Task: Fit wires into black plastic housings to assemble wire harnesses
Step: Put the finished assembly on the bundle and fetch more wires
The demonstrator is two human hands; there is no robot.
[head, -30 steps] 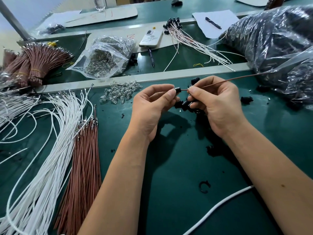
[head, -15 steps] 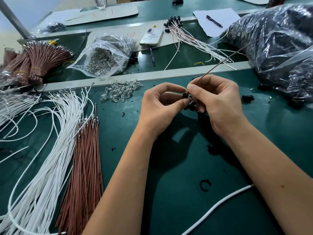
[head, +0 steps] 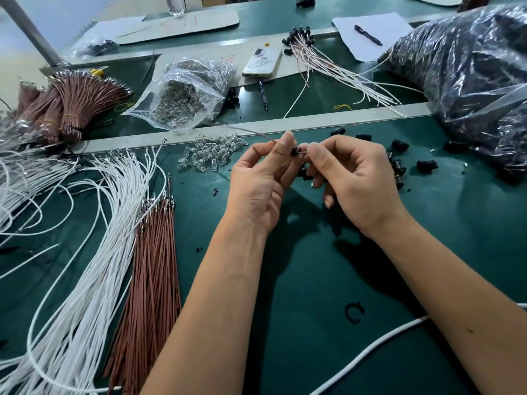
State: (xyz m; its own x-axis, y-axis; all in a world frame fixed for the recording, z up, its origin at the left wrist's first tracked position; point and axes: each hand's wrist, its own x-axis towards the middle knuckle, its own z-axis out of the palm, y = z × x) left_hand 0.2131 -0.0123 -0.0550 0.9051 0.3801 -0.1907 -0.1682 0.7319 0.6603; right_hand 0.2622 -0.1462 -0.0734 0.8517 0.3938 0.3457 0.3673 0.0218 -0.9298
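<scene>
My left hand (head: 256,186) pinches a small black housing (head: 293,151) between thumb and forefinger, above the green mat. A thin brown wire (head: 247,131) runs through the housing and arcs away to the left behind my left fingers. My right hand (head: 359,178) pinches the short wire end that sticks out on the housing's right side. Several loose black housings (head: 399,145) lie on the mat just right of my hands. A flat bundle of brown wires (head: 154,266) and a fan of white wires (head: 85,252) lie to the left.
A heap of small clear parts (head: 211,153) sits beyond my left hand, with a clear bag (head: 185,95) of them behind the rail. A large bag of black housings (head: 470,81) fills the right. Finished harnesses (head: 328,61), a phone (head: 262,62) and a white cable (head: 370,352) also lie around.
The brown wire has swung from pointing up and right to trailing left past my left hand. My right fingers now pinch its short end beside the housing.
</scene>
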